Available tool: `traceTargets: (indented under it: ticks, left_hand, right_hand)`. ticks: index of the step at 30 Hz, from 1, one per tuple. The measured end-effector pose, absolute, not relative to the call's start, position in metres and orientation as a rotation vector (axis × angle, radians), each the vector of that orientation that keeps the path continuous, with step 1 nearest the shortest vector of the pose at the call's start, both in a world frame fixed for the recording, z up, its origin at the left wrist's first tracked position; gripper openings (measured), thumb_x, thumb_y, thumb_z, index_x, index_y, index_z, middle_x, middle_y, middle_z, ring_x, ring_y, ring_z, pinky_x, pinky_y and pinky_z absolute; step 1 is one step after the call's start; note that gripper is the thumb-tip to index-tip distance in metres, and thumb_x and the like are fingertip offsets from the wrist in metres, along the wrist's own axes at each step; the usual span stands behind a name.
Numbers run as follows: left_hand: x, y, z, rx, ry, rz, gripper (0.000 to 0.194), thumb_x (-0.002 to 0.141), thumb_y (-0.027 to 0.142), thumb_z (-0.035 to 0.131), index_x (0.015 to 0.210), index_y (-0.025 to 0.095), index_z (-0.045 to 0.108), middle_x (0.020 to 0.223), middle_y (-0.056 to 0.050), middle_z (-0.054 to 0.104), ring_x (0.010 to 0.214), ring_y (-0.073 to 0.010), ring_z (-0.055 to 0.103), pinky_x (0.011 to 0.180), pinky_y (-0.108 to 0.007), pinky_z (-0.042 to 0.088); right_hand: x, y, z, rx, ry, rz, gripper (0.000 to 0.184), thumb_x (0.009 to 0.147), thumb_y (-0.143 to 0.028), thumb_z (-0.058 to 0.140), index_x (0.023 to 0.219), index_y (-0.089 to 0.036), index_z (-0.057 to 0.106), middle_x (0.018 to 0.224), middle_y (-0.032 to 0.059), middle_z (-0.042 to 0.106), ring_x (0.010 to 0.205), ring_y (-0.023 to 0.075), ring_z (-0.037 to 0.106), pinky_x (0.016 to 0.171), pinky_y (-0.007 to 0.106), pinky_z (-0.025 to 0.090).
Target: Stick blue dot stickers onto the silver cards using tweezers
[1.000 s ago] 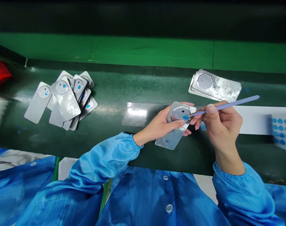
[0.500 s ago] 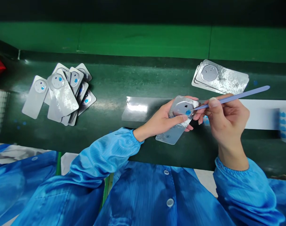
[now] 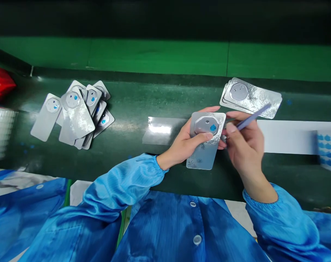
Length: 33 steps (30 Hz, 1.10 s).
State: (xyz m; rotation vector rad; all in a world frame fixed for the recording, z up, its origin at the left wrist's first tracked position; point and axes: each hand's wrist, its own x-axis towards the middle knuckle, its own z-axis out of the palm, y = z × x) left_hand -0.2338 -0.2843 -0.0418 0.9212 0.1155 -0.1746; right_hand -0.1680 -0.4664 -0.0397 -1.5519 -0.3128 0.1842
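Observation:
My left hand (image 3: 186,140) grips a silver metal plate (image 3: 202,156) with rounded corners, thumb on top and fingers behind. Near the plate's upper end is a raised octagon with small holes and a blue sticker (image 3: 213,127). My right hand (image 3: 246,145) is closed round purple tweezers (image 3: 251,117), whose shaft slants up to the right. The tweezers' tips are hidden among the fingers beside the plate's right edge. Behind my right hand lies a small stack of similar plates (image 3: 266,98); the top one shows no blue sticker.
At left is a loose pile of plates (image 3: 79,122) with blue stickers. A clear film strip (image 3: 160,130) and a white strip (image 3: 287,136) lie on the green table (image 3: 127,98). Rows of blue stickers (image 3: 329,149) are at far right. A red object (image 3: 2,85) sits at far left.
The tweezers have come away from the blue sticker, and my right hand has moved left with their shaft turned steeper. The held plate has swung more upright.

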Motion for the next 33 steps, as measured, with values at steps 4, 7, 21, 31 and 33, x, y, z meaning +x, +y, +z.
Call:
traceTargets:
  ticks: [4,7,21,31,33]
  left_hand:
    - [-0.233,-0.286,-0.045,0.974,0.112,-0.102,0.084,0.103,0.054,0.096,0.177,0.033,0.064,0.159,-0.010,0.083,0.141,-0.0332,0.082,0.126,-0.048,0.065]
    - [-0.234,-0.288,-0.046,0.979,0.075,-0.097,0.086,0.106,0.057,0.092,0.181,0.031,0.059,0.152,-0.011,0.087,0.151,-0.0355,0.078,0.135,-0.052,0.058]
    - [-0.238,-0.292,-0.048,0.968,0.053,-0.120,0.089,0.106,0.063,0.092,0.183,0.034,0.056,0.153,-0.011,0.086,0.152,-0.0374,0.079,0.133,-0.053,0.060]
    - [-0.236,-0.293,-0.049,1.123,-0.014,-0.011,0.082,0.110,0.066,0.088,0.178,0.029,0.061,0.167,-0.013,0.078,0.157,-0.0376,0.074,0.136,-0.051,0.058]
    - [-0.236,-0.292,-0.050,1.095,-0.008,-0.028,0.080,0.110,0.064,0.089,0.177,0.030,0.063,0.160,-0.012,0.081,0.154,-0.0369,0.076,0.135,-0.051,0.058]
  right_hand:
    - [-0.179,-0.460,-0.043,-1.490,-0.248,0.368,0.036,0.107,-0.062,0.095,0.122,-0.031,0.084,0.098,-0.0003,0.069,0.076,0.0173,0.059,0.065,0.032,0.053]
    - [-0.180,-0.454,-0.044,-1.512,-0.238,0.307,0.035,0.105,-0.061,0.096,0.113,-0.029,0.084,0.105,0.0013,0.073,0.090,0.0192,0.065,0.081,0.034,0.058]
    - [-0.183,-0.449,-0.045,-1.490,-0.319,0.162,0.029,0.109,-0.046,0.094,0.095,-0.026,0.077,0.104,0.0005,0.072,0.098,0.0204,0.067,0.094,0.035,0.055]
    - [-0.184,-0.451,-0.054,-1.510,-0.245,0.136,0.026,0.105,-0.045,0.089,0.093,-0.026,0.075,0.099,0.0005,0.068,0.093,0.0211,0.064,0.089,0.034,0.055]
    - [-0.182,-0.453,-0.054,-1.509,-0.255,0.165,0.028,0.101,-0.044,0.091,0.091,-0.026,0.073,0.098,0.0003,0.066,0.092,0.0209,0.062,0.087,0.033,0.054]
